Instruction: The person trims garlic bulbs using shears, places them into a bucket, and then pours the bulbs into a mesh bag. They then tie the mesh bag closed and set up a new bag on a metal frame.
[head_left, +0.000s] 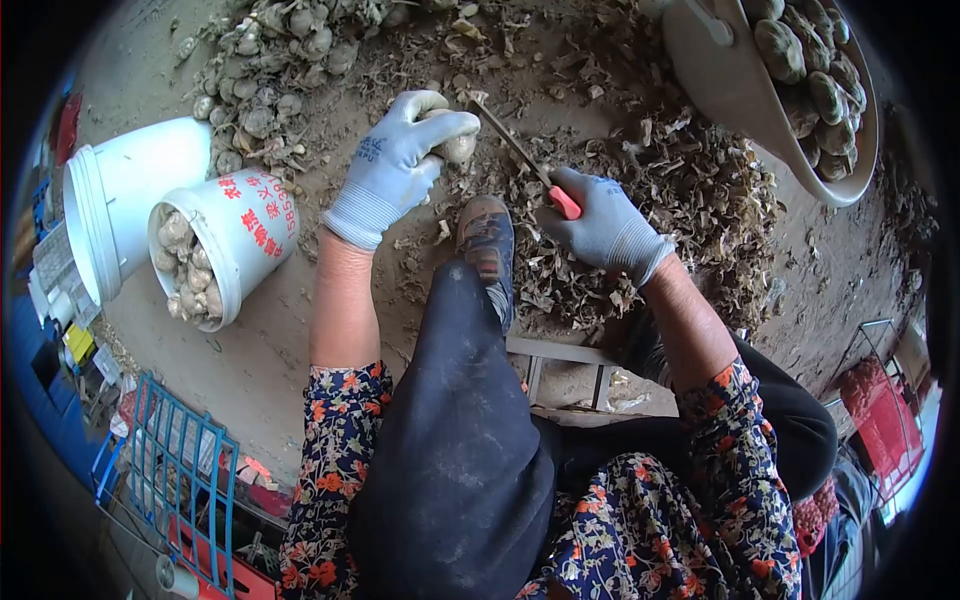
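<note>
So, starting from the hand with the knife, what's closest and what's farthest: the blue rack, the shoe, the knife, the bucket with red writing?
In the head view:
1. Knife: gripped in the right hand.
2. Shoe: a little to its left.
3. Bucket with red writing: farther left.
4. Blue rack: lower left, farthest.

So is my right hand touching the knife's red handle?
Touching. The head view shows the gloved right hand closed around the red handle, the blade jutting out beyond it.
</note>
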